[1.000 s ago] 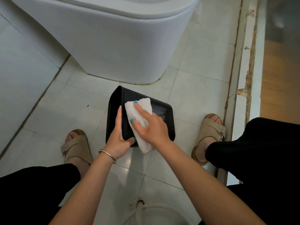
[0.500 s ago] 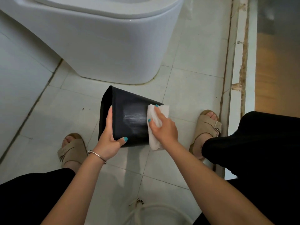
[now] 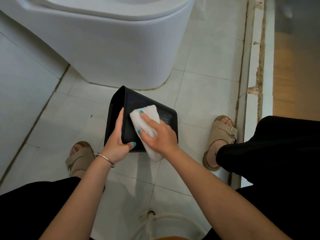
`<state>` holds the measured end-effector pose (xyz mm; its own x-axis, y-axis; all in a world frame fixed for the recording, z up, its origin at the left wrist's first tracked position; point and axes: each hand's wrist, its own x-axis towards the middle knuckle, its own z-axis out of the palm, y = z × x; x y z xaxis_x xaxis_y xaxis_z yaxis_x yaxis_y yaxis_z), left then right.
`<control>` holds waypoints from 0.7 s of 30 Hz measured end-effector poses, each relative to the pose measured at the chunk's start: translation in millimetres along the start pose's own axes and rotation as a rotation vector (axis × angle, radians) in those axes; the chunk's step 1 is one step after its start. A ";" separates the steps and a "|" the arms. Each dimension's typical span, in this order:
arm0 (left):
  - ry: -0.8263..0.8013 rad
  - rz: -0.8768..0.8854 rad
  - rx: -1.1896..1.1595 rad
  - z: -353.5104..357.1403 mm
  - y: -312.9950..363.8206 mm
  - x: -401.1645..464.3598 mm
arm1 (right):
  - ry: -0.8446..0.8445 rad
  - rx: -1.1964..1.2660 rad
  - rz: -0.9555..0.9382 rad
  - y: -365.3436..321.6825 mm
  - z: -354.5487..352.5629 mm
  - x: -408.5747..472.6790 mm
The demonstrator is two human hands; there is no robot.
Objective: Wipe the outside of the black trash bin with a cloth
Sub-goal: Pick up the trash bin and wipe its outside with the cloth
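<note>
The black trash bin (image 3: 138, 101) is tipped on its side above the tiled floor, its open mouth facing left. My left hand (image 3: 117, 141) grips its near left rim, thumb on the outer wall. A folded white cloth (image 3: 147, 116) lies flat on the bin's upturned side. My right hand (image 3: 159, 134) presses down on the cloth, fingers spread over it. The cloth's lower end hangs past the bin's near edge. A damp streak shows on the wall right of the cloth.
A white toilet base (image 3: 107, 49) stands just beyond the bin. My sandalled feet (image 3: 79, 155) (image 3: 221, 135) flank it on the floor tiles (image 3: 204, 94). A raised door sill (image 3: 251, 84) runs along the right. A floor drain (image 3: 150, 213) with a white hose sits close to me.
My right hand slid the cloth from the bin's right end back left to the middle of the wall. The left hand kept its grip on the rim.
</note>
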<state>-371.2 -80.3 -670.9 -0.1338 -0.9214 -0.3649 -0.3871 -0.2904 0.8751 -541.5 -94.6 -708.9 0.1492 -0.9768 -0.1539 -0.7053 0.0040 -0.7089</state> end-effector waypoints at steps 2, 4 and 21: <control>0.026 -0.017 -0.020 -0.3 -1.9 -2.7 | -0.021 -0.028 0.076 17.7 -0.2 -0.3; 0.061 -0.027 -0.027 -0.1 -5.0 -6.7 | -0.021 -0.027 0.158 34.0 -0.5 -1.6; 0.066 -0.021 -0.112 10.8 -20.7 -12.6 | -0.135 0.106 0.031 -22.4 2.8 6.3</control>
<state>-371.3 -59.9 -687.9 -0.0654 -0.9287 -0.3651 -0.2843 -0.3333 0.8989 -522.9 -100.2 -695.9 0.2252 -0.9383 -0.2624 -0.6348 0.0630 -0.7701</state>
